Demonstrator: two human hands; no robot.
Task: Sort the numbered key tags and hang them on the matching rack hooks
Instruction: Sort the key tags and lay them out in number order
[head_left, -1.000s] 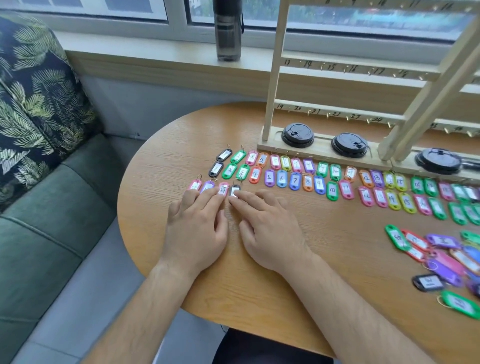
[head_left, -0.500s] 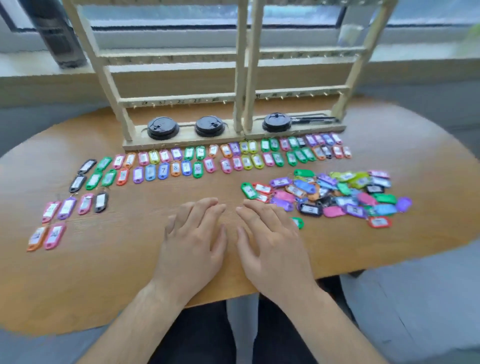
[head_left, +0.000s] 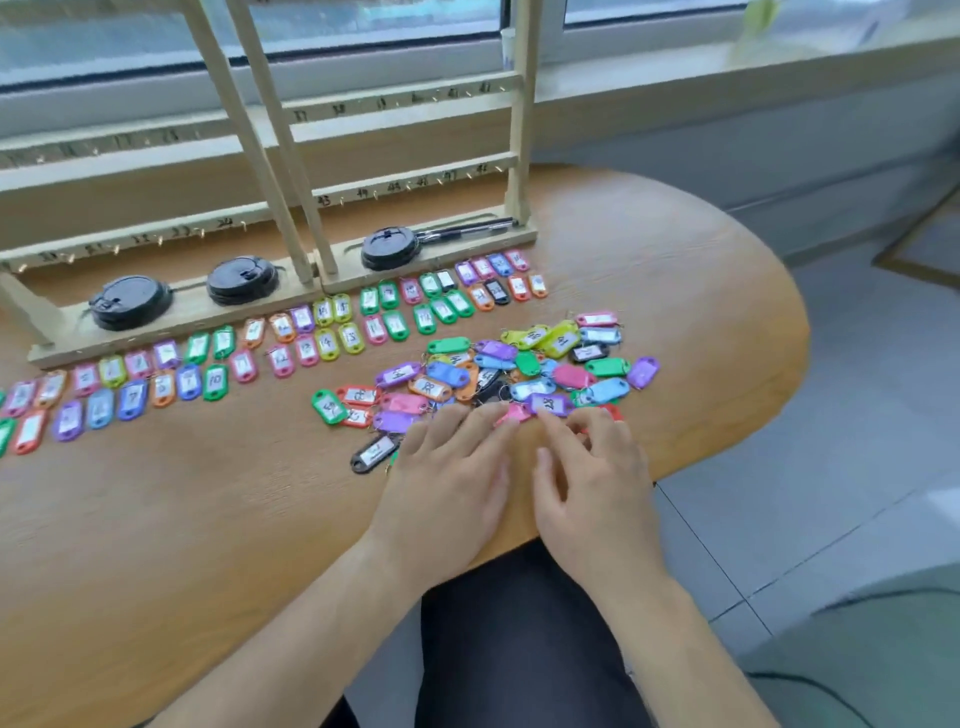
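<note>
A heap of coloured numbered key tags (head_left: 498, 371) lies on the right part of the wooden table (head_left: 156, 519). Two rows of sorted tags (head_left: 291, 343) run along the foot of the wooden hook rack (head_left: 291, 156), whose numbered hooks are bare. My left hand (head_left: 447, 483) lies flat with its fingertips at the heap's near edge, beside a black tag (head_left: 375, 453). My right hand (head_left: 587, 478) has its fingers spread, with the fingertips touching a purple tag (head_left: 550, 402) and a pink tag (head_left: 514, 413). Neither hand holds a tag.
Three black round lids (head_left: 241, 280) and a pen (head_left: 467, 228) rest on the rack's base. A window sill runs behind the rack. The table's rounded right edge (head_left: 800, 332) drops to a tiled floor. My dark-clad lap shows below the near edge.
Both hands have moved right, from the sorted rows at the left to the unsorted heap. The view has swung right with them.
</note>
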